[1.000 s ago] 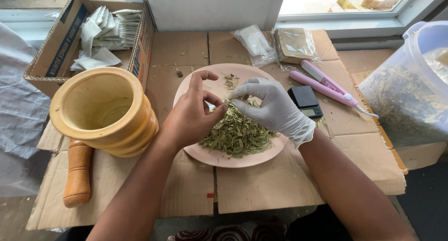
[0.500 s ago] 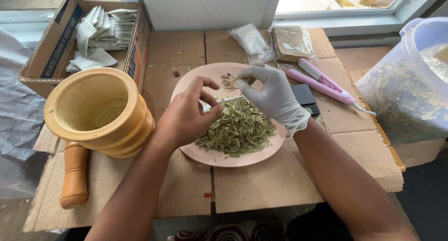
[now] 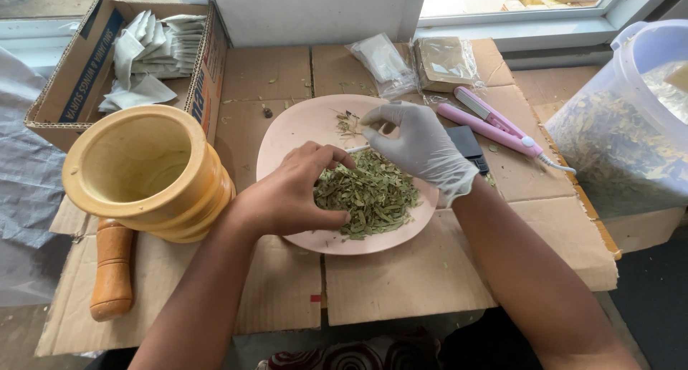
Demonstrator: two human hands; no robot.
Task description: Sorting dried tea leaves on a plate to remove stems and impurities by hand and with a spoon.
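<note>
A pink plate [image 3: 287,133] on the cardboard holds a heap of dried green leaves [image 3: 373,194] and, at its far side, a small pile of stems [image 3: 347,123]. My bare left hand [image 3: 290,194] rests on the plate's left part. Its fingers are curled and apart, and the tips touch the edge of the leaf heap. My right hand [image 3: 419,148], in a white glove, hovers over the far side of the plate. Its thumb and forefinger are pinched together next to the stem pile. Whatever is between them is too small to see.
A yellow wooden mortar [image 3: 143,173] stands left of the plate, its pestle [image 3: 113,270] lying in front. A cardboard box of white sachets [image 3: 143,44] is at back left. Clear packets [image 3: 423,62], a pink sealer tool [image 3: 494,123], a small black scale [image 3: 467,144] and a plastic tub of leaves [image 3: 623,126] are right.
My gloved right hand has lifted off the leaf heap and moved to the far side of the plate by the stems. My left hand has lowered and spread onto the heap's left edge.
</note>
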